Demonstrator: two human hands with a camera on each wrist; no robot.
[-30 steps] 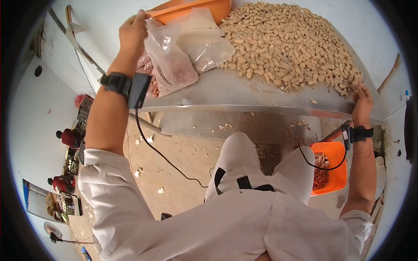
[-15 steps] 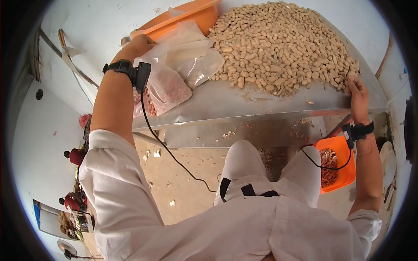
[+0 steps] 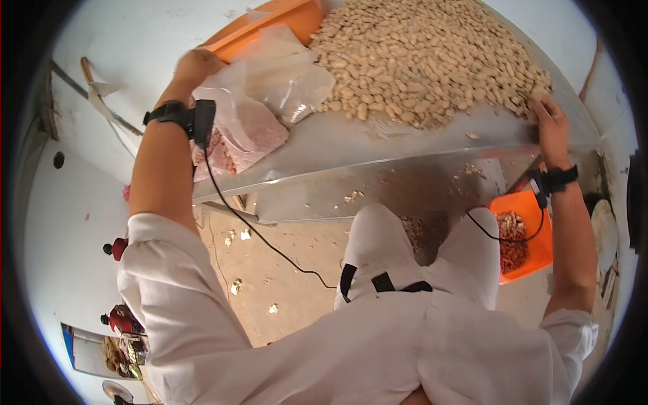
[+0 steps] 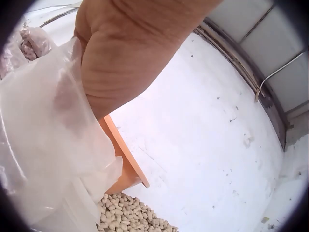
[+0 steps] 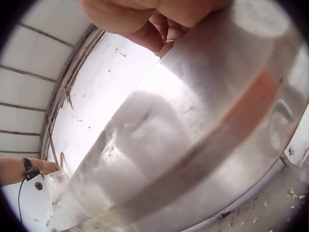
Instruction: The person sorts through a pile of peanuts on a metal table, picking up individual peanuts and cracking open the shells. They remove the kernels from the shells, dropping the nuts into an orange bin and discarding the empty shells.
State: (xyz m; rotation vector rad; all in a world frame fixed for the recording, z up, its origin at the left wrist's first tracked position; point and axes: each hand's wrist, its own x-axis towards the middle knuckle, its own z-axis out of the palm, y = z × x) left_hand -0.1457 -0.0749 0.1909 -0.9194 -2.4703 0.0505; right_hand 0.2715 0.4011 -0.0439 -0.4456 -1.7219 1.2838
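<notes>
My left hand (image 3: 198, 65) is at the upper edge of a clear plastic bag (image 3: 229, 84) and grips it; its fingers are mostly hidden. In the left wrist view, the milky film (image 4: 43, 116) hangs beside the palm. Pinkish shelled peanuts (image 3: 253, 131) show through the lower part of the bag. At the right end of the metal table (image 3: 378, 152), my right hand (image 3: 553, 125) is beside a heap of unshelled peanuts (image 3: 418, 61). The right wrist view shows curled fingers (image 5: 154, 36) over the table's edge; I cannot tell what lies between them.
An orange basin (image 3: 297, 23) leans behind the bag against the white wall. Under the table, an orange tub (image 3: 538, 236) holds reddish bits (image 3: 513, 253). A black cable (image 3: 260, 236) runs from the left wrist. Two people in red (image 3: 121, 318) sit far left.
My left hand has come down from its raised hold at the bag's top, and the film has sagged. My right hand stays by the heap's edge, its fingers more curled. The head view has shifted.
</notes>
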